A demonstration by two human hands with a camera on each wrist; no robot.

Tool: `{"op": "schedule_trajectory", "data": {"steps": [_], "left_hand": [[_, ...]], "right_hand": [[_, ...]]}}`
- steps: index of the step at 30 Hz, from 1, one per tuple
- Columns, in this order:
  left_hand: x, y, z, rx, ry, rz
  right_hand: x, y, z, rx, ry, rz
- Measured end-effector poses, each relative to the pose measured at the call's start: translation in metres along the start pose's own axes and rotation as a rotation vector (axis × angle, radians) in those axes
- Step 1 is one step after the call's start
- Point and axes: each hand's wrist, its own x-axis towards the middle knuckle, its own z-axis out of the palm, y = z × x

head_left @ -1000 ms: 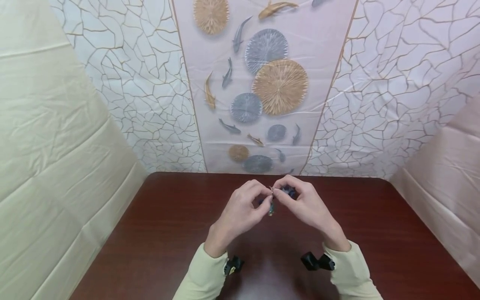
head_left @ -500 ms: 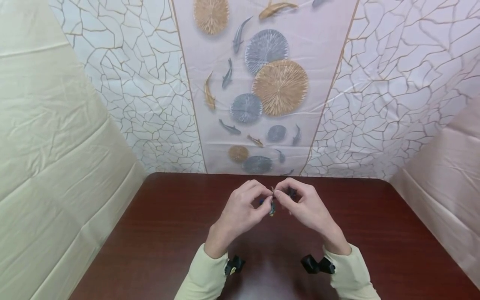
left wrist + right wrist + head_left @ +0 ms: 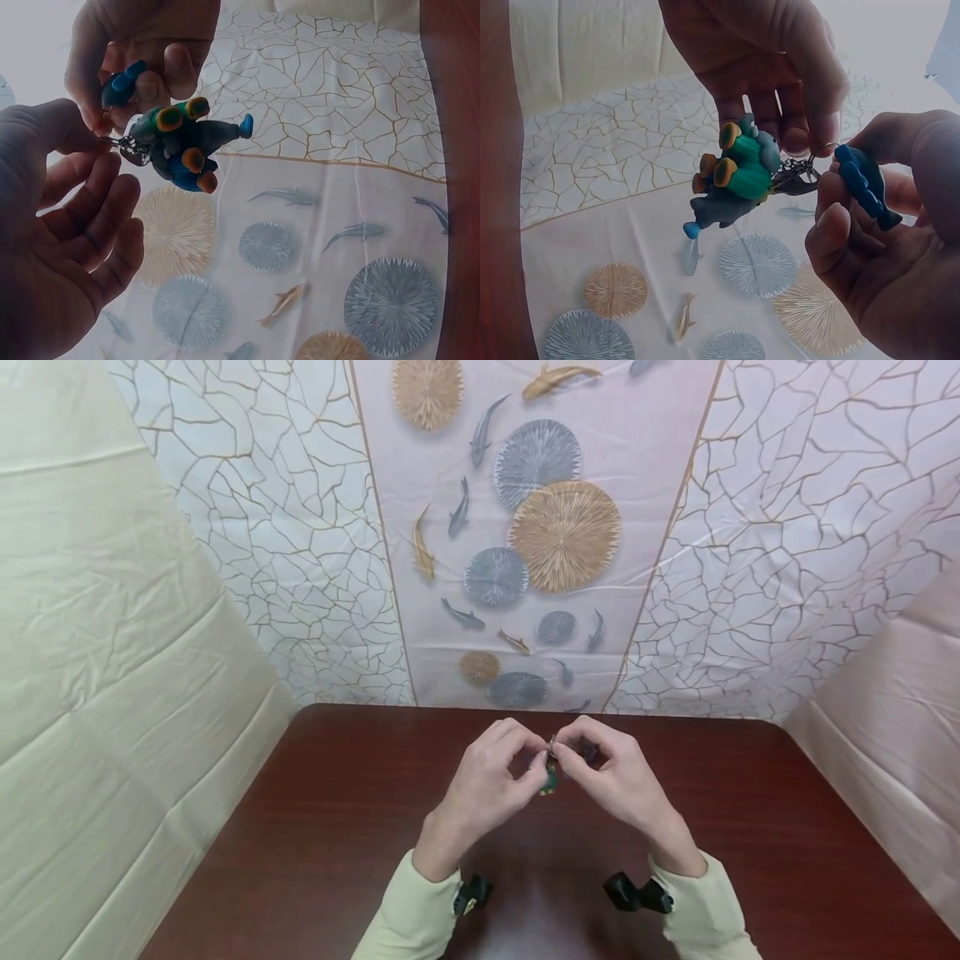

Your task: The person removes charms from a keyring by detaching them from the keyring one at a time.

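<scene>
Both hands meet over the table, fingertips close together at a thin metal key ring. My left hand pinches the ring and its chain between thumb and index finger, the other fingers loosely bent. Thumb and fingertips of my right hand pinch the ring from the other side. A dark blue charm lies against the right fingers. Below the left fingertips a cluster of small cartoon figurines hangs by short metal chains. One figurine is green with orange feet; a blue figurine hangs beside it.
A dark reddish-brown table lies beneath the hands. Patterned cloth with fish and round motifs hangs behind it, with pale cloth along the sides. Black wrist cameras sit at the cuffs.
The hanging figurines have turned, and green now shows below the fingers in the head view. Both hands shift slightly right in the picture, still pinching at the ring.
</scene>
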Motion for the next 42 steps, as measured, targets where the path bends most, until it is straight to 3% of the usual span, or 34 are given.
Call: {"op": "schedule_trajectory", "data": {"steps": [10, 19, 30, 42], "left_hand": [[0.001, 0.003, 0.002, 0.000, 0.035, -0.040], [0.002, 0.002, -0.003, -0.103, -0.004, -0.071], [0.003, 0.003, -0.003, -0.220, -0.106, -0.106], [0.001, 0.007, -0.009, -0.265, -0.100, -0.144]], "right_hand": [[0.001, 0.001, 0.000, 0.007, 0.004, -0.068], [0.000, -0.002, -0.002, -0.012, 0.014, -0.042], [-0.002, -0.004, -0.002, -0.008, 0.006, -0.048], [-0.004, -0.011, 0.002, 0.017, -0.016, -0.099]]}}
